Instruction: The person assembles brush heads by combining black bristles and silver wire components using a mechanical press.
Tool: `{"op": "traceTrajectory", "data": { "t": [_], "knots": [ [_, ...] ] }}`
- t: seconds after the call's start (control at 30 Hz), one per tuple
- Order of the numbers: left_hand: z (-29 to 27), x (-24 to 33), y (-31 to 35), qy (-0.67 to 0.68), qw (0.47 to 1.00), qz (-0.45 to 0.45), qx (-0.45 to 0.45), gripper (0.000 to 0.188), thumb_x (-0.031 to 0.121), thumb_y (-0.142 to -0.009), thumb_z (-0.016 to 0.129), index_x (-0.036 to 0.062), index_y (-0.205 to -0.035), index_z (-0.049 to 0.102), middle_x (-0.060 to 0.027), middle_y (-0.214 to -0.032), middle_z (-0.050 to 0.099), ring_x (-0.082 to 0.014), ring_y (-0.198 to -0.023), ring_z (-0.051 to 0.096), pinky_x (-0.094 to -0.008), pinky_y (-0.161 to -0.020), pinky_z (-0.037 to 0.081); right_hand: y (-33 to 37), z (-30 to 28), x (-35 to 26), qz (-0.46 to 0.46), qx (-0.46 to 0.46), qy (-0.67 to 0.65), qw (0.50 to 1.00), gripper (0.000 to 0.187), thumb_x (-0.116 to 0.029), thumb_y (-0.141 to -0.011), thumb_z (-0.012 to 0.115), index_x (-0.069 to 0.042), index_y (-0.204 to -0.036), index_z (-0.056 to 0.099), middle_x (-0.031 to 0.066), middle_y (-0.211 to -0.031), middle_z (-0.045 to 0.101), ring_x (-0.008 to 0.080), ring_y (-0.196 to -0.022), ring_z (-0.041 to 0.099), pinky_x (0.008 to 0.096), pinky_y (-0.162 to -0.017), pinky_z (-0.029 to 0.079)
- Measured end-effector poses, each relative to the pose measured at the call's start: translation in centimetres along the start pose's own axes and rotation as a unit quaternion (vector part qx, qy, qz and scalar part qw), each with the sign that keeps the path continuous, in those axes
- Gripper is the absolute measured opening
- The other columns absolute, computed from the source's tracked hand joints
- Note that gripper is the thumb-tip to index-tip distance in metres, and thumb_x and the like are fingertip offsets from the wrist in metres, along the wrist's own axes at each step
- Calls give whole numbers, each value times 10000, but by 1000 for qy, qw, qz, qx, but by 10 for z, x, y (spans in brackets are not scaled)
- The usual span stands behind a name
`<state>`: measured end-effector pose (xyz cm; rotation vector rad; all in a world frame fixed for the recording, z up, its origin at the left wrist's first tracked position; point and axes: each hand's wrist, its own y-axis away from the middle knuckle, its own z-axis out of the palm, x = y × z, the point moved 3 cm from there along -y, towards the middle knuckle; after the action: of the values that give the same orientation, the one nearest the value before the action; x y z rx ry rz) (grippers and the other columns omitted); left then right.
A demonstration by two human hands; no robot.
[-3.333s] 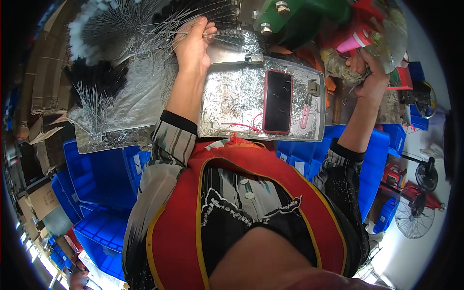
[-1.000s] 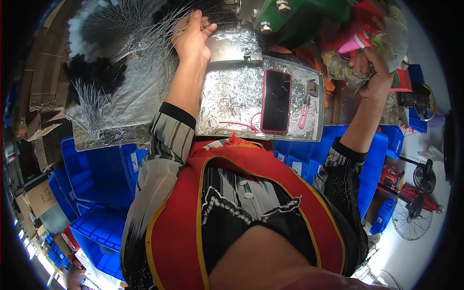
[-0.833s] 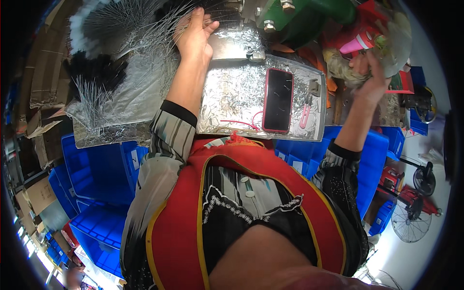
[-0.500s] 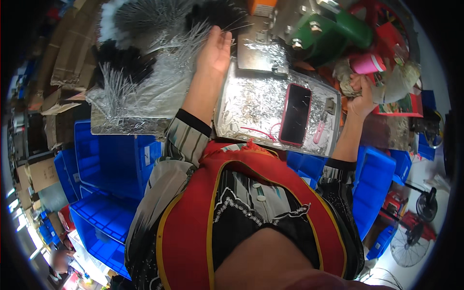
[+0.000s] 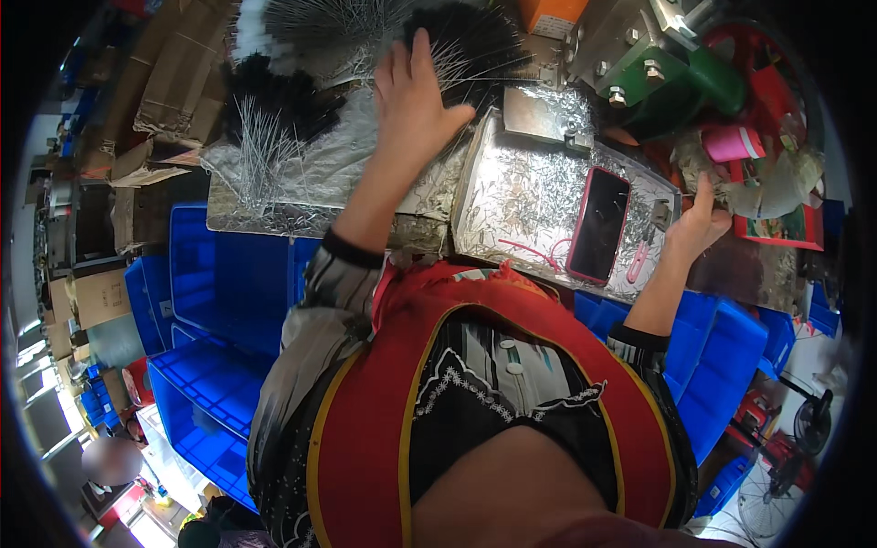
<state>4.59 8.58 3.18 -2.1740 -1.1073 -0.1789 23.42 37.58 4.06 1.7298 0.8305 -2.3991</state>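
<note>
My left hand [image 5: 411, 114] is open, fingers spread and thumb out to the right, palm down over the table. Its fingertips are beside a bundle of black bristles and thin silver wires [image 5: 475, 59]; no hold on it shows. Further left lies another black bristle bundle [image 5: 274, 91] with loose silver wires [image 5: 260, 151] fanning toward me. On the right, my right hand [image 5: 696, 228] is open, one finger pointing up beside a crumpled pale wrapping [image 5: 772, 187] and below a pink cylinder [image 5: 731, 143]. Nothing shows in its fingers.
Between my hands a shallow metal tray [image 5: 475, 215] holds wire clippings, a phone with a red edge [image 5: 600, 224] and a small pink-handled tool [image 5: 638, 263]. A green bolted machine [image 5: 699, 87] stands behind. Blue crates [image 5: 224, 274] sit below the table edge; cardboard boxes [image 5: 174, 82] stand left.
My left hand has turned, its fingers spreading and its thumb moving out. My right hand has drawn back from the wrapping below the pink cylinder and opened. The whole view has shifted a little.
</note>
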Motion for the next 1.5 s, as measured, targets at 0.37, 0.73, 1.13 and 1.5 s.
{"op": "traceTrajectory", "data": {
  "t": [0.37, 0.73, 1.13, 1.5],
  "knots": [
    [14, -89, -33, -6, 962, -181, -206, 831, 295, -576, 703, -41, -1237, 328, -233, -1020, 558, -307, -966, 557, -387, -875, 384, 69, 9, 20, 37, -55, 132, 989, 413, -2, -739, 564, 66, -1096, 366, 153, -1134, 414, 200, -1010, 443, 288, -842, 390],
    [-5, -119, -10, 512, 777, -320, -176, 242, -7, -705, 598, -28, -936, 529, -74, -747, 563, -156, -637, 557, -261, -578, 464, 124, 159, 6, 51, -516, 154, 841, 98, -69, -766, 538, 22, -799, 551, 100, -730, 564, 137, -602, 560, 247, -555, 444],
    [-10, -102, 17, 604, 722, -311, -132, 315, -20, -721, 611, -17, -1008, 482, -80, -847, 578, -172, -769, 585, -263, -687, 474, 150, 254, 45, -162, -549, 283, 769, 225, -124, -751, 505, 56, -877, 553, 199, -967, 524, 350, -853, 540, 387, -729, 440],
    [-26, -84, 16, 592, 758, -272, 23, 228, -18, -733, 594, 17, -927, 478, -47, -778, 551, -135, -658, 573, -247, -596, 474, 162, 242, 64, -212, -570, 252, 752, 126, -96, -708, 547, 5, -774, 583, 130, -815, 573, 291, -847, 514, 349, -736, 438]
  ]
}}
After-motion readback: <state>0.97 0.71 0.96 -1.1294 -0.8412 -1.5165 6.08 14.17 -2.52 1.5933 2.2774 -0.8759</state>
